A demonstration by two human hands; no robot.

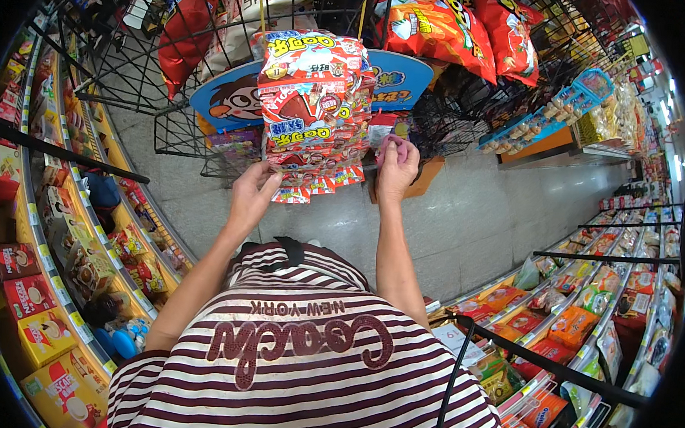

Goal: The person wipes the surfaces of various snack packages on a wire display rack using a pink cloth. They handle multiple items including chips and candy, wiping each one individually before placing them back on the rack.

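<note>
Left grip [256, 187] pinches red snack packets [310, 110] at its upper right; right grip [397, 172] clenches a pink cloth [398, 140].

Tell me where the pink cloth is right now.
In the head view, the pink cloth is in the person's right hand, a little right of centre, just to the right of the hanging red snack packets.
</note>
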